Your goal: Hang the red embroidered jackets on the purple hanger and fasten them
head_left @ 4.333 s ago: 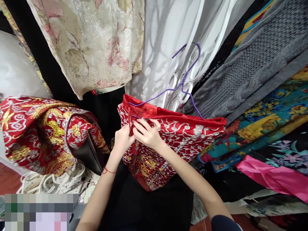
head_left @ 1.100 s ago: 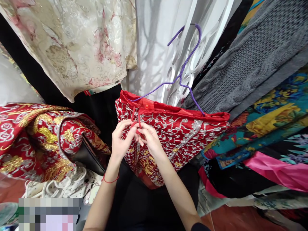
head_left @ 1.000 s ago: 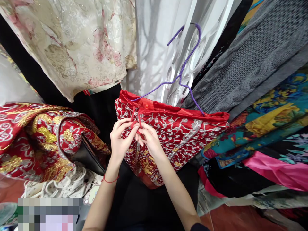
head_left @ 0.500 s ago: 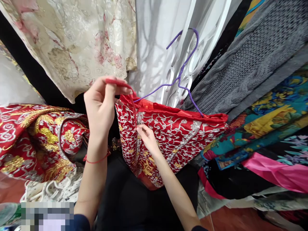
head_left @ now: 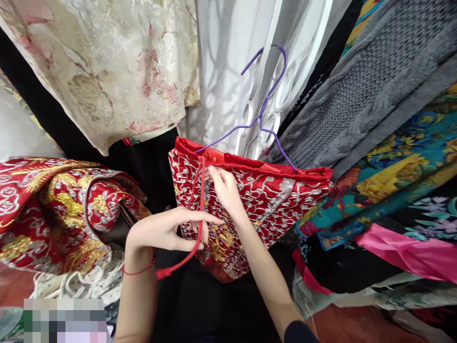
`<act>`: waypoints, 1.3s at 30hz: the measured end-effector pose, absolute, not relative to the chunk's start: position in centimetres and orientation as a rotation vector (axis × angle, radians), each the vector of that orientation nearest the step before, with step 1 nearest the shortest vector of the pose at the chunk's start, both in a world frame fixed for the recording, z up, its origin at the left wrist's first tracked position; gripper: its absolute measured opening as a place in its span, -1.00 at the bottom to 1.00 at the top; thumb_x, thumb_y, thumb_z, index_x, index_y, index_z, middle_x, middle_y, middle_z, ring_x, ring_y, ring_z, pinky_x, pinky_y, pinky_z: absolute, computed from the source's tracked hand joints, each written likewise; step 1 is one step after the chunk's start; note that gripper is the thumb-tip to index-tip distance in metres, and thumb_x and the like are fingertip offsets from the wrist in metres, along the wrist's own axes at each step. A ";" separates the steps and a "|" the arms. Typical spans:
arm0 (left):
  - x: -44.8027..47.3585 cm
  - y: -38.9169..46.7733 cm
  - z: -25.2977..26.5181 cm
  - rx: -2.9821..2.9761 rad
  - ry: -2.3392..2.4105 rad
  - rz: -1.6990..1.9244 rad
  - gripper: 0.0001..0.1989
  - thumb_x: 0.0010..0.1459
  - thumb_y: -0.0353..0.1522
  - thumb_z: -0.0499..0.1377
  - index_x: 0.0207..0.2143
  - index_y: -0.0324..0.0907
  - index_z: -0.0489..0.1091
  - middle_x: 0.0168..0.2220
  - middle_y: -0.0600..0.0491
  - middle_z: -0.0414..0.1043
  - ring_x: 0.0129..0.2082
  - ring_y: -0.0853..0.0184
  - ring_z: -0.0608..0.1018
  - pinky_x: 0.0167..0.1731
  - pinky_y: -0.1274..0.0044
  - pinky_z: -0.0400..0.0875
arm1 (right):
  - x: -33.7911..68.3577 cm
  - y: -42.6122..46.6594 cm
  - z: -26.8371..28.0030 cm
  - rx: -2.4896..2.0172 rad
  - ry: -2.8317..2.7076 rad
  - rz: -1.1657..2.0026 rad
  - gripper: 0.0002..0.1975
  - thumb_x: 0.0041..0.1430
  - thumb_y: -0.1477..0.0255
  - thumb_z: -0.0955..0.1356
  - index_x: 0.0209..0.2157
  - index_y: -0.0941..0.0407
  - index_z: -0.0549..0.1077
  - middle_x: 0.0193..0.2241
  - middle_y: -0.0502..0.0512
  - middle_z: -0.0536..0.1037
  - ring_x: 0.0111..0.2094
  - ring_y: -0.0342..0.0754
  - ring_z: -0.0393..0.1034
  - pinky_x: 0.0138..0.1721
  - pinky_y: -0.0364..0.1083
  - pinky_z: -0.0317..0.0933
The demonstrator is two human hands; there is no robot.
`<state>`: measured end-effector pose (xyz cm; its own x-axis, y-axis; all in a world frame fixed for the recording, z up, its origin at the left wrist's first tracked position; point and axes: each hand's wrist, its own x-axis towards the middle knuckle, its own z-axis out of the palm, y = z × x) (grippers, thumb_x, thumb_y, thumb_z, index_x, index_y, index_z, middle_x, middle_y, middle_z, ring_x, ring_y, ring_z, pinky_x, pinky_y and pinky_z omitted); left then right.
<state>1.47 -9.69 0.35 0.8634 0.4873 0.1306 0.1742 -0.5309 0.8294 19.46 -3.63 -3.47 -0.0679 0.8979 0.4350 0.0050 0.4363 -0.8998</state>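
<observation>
The red garment (head_left: 257,200), embroidered in silver and gold, hangs folded over a purple hanger (head_left: 262,114) in the middle of the view. A red cord (head_left: 200,200) runs from the garment's top edge down its front, and its knotted end hangs free below the left hand.

Left hand (head_left: 164,231): positioned below and left of the garment's lower edge. Its fingers (head_left: 200,218) are closed on the cord, which passes between thumb and forefinger.

Right hand (head_left: 224,190): laid against the garment's front, just below the top edge. Its fingers (head_left: 214,172) pinch at the fabric beside the cord's upper end; whether they grip the cord itself cannot be told.

A second red embroidered garment (head_left: 53,205) lies bundled at left. Floral fabric (head_left: 107,66) hangs above it. Grey knit (head_left: 374,85) and patterned cloths (head_left: 403,171) lie at right.
</observation>
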 end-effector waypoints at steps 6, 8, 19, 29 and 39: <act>1.7 -9.1 -1.3 2.325 0.645 0.773 -0.72 0.20 -0.31 0.29 -0.02 -0.06 0.58 -0.06 -0.02 0.62 0.01 0.20 0.61 0.09 0.39 0.45 | 19.4 -3.1 -0.8 -1.003 -1.560 0.731 -0.55 0.26 0.02 0.31 -0.40 0.11 0.53 -0.46 0.04 0.59 -0.39 -0.08 0.47 -0.21 -0.07 0.33; 2.0 -8.4 -1.6 2.240 0.817 1.096 -0.84 0.24 -0.29 0.25 -0.18 -0.11 0.60 -0.16 -0.02 0.64 -0.10 0.25 0.63 0.01 0.43 0.49 | 19.6 -3.2 -0.2 -1.019 -1.604 0.590 -0.60 0.34 0.11 0.27 -0.38 0.09 0.53 -0.47 0.03 0.58 -0.42 -0.09 0.45 -0.23 -0.07 0.30; 6.7 -1.5 -3.5 2.026 1.144 1.724 -0.89 0.26 -0.32 0.17 -0.23 -0.18 0.41 -0.27 0.03 0.56 -0.30 0.35 0.56 -0.20 0.52 0.45 | 21.0 -4.1 2.5 -0.953 -1.944 0.265 -0.77 0.31 0.39 0.28 -0.43 0.11 0.45 -0.38 0.05 0.51 -0.35 -0.09 0.37 -0.21 -0.08 0.24; 5.8 -1.5 -3.8 1.881 1.189 1.864 -0.86 0.27 -0.27 0.17 -0.31 -0.15 0.36 -0.32 0.06 0.50 -0.30 0.36 0.56 -0.18 0.50 0.43 | 21.6 -3.1 2.3 -0.804 -1.593 0.619 -0.71 0.32 0.20 0.27 -0.42 0.07 0.38 -0.38 0.03 0.55 -0.32 -0.11 0.44 -0.14 -0.07 0.31; 2.9 -2.3 -4.6 2.035 1.339 1.624 -0.78 0.14 -0.44 0.12 -0.45 -0.15 0.56 -0.45 0.08 0.38 -0.48 0.43 0.39 -0.47 0.55 0.23 | 23.5 -3.2 1.6 -1.167 -1.787 0.654 -0.54 0.32 0.18 0.27 -0.55 0.15 0.52 -0.71 -0.04 0.38 -0.62 -0.20 0.17 -0.42 -0.11 0.13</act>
